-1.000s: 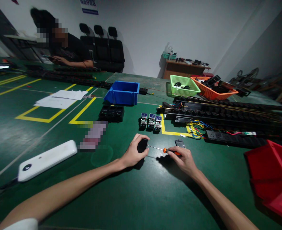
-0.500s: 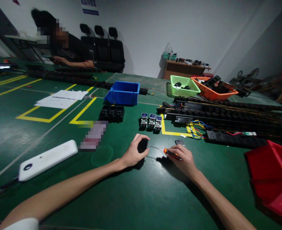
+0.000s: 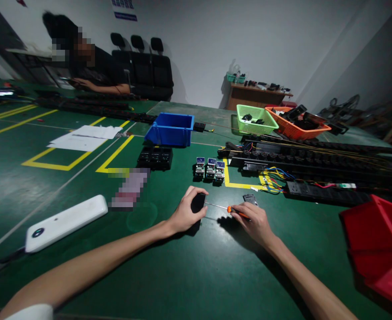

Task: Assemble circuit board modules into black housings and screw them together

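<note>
My left hand grips a small black housing, holding it on edge over the green table. An orange-and-black screwdriver is pinched in my right hand, its thin metal shaft pointing left. The screwdriver's tip meets the right-hand face of the housing; what lies under the tip is too small to make out. Just beyond my right fingers lies a dark flat part. Three small circuit modules with blue tops stand in a row past my hands.
A black module block and a blue bin sit further left. Black rails with loose wires stretch across the right. A red bin is at right, a white handheld device at left. A person sits across the table.
The screwdriver's handle has turned slightly in my right fingers while its tip stays at the housing. My left hand keeps its place.
</note>
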Demonstrator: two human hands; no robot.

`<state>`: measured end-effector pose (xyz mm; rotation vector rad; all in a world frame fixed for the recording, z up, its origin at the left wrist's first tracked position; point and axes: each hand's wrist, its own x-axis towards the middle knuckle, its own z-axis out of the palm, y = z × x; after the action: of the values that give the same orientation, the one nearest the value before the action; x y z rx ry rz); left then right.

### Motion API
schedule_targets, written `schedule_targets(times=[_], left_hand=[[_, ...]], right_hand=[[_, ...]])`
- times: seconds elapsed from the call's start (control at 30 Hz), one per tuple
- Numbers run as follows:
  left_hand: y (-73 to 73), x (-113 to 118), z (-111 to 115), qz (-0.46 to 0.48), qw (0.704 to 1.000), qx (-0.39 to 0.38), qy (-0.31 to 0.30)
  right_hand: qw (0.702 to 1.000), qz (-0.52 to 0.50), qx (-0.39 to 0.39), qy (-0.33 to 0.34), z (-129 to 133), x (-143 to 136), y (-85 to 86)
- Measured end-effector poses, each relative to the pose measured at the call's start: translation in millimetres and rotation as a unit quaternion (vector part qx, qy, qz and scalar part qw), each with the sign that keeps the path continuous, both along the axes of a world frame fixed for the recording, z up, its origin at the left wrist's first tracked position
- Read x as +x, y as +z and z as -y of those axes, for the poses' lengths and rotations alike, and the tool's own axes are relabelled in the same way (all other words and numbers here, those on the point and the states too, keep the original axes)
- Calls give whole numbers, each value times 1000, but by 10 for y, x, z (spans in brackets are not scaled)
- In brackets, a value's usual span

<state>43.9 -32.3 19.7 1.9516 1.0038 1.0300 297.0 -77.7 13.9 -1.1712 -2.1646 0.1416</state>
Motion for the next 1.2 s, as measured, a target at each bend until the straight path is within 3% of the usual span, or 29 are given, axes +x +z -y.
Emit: schedule_targets(times=[0.47,0.7,0.93,1.2], left_hand=[[19,-4,6,-3,1000,-1,-3],[13,-5,-3,-5,1000,2,0],[11,-4,-9,-4,1000,1,5],[20,-2,-5,-10,1000,2,11]], right_hand=[[999,-5,-31,12,-2,-15,13],[991,-114,-73,-21,33,-67,91],[949,-306,-58,-51,-11,-84,101],[941,-318,-94,-71,-17,-41,52]])
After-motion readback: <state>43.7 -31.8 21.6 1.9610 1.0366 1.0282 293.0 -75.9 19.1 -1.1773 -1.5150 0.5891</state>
